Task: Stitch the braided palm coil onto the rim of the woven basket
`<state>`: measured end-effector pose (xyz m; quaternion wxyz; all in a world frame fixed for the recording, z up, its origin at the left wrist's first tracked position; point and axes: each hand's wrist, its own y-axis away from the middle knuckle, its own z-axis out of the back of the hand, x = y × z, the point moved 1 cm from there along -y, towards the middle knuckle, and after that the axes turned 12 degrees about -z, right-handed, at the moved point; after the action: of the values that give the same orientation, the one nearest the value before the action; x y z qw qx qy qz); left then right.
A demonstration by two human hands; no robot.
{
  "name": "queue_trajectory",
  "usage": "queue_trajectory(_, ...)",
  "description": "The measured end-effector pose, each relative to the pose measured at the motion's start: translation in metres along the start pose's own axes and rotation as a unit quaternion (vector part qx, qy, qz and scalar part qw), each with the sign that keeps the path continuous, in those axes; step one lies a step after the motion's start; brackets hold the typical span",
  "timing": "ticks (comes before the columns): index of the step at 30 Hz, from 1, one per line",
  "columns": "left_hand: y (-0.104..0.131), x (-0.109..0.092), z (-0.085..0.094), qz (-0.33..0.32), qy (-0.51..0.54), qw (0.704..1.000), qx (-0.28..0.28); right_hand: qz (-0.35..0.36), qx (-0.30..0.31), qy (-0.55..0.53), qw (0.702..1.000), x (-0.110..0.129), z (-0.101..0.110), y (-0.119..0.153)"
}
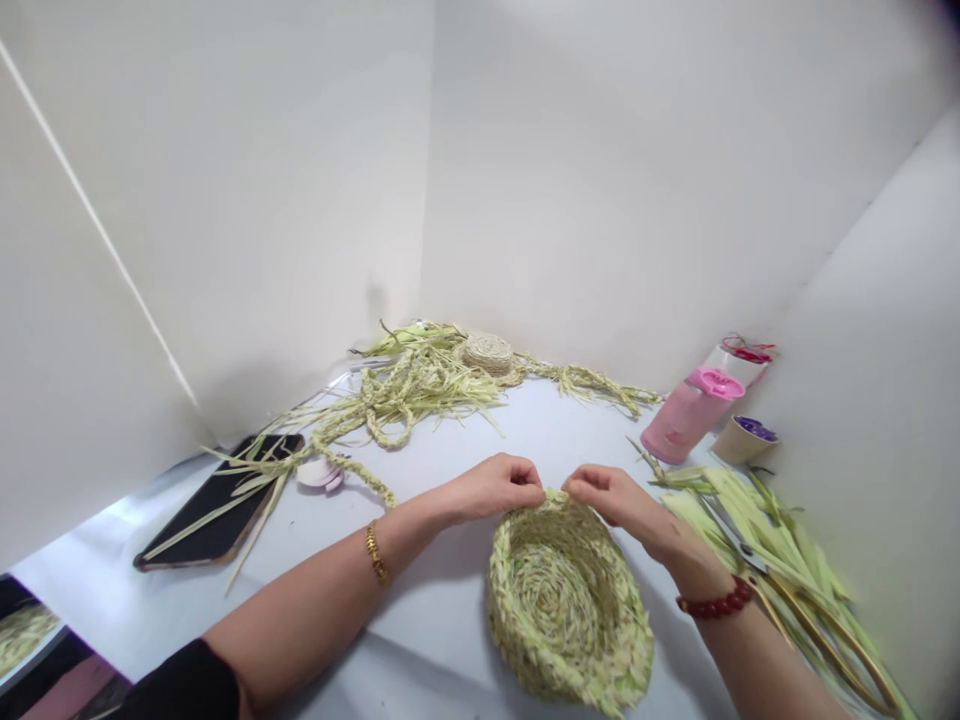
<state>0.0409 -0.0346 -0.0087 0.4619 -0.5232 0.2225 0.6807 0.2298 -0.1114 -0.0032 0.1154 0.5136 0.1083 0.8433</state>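
Note:
A round basket of coiled, braided straw [559,600] sits in front of me, its open top facing up and toward me. My left hand [510,485] pinches its far rim a little left of the middle. Just to the right, my right hand [604,490] pinches the same rim with thumb and fingers, a short gap away. A loose braided straw cord [360,470] runs from the heap at the back toward my left forearm, where it passes out of sight.
Straw strands and braid lie heaped [420,385] at the back, beside a small woven straw piece [487,352]. A phone [210,515] lies at left. A pink bottle [686,415], a paper cup [742,440], green husk strips [795,530] and gold-handled scissors [825,625] occupy the right. Walls enclose the table.

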Motion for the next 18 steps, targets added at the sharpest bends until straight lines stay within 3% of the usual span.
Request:
queue_trajectory(2,-0.001,0.000,0.000,0.001,0.008,1.000,-0.007,0.008,0.040,-0.016,0.999,-0.009,-0.005,0.003)
queue_trajectory(4,-0.001,0.000,0.003,0.003,0.016,1.000,-0.013,0.017,0.034,-0.059,0.998,-0.016,-0.011,0.004)
queue_trajectory(8,-0.001,-0.005,0.013,-0.008,0.017,0.999,-0.042,0.028,-0.058,-0.117,0.991,-0.022,-0.016,0.003)
queue_trajectory(12,0.001,-0.008,0.023,-0.018,-0.033,0.998,-0.059,0.051,-0.162,-0.103,0.980,-0.020,-0.017,0.001)
queue_trajectory(18,0.000,-0.005,0.022,-0.001,-0.067,0.997,-0.029,0.065,-0.211,-0.041,0.974,-0.022,-0.028,-0.001)
